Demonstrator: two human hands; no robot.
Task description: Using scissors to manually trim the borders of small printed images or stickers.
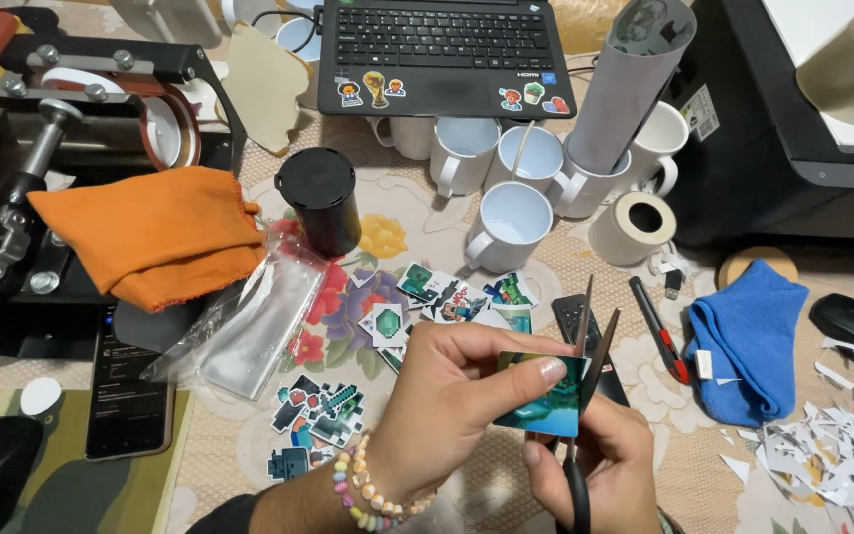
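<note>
Cluttered floral tablecloth (402, 213), left hand (447, 396) pinching a printed picture (543, 400), right hand (595, 460) gripping open scissors (585, 396).

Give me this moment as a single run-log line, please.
left hand: holds printed picture | right hand: grips scissors, blades open at picture's edge | nearby: cut stickers, white mugs, paper scraps

Scissors (585, 396) handles buried in the right hand (595, 460), printer (803, 119) cropped at the frame's edge.
</note>
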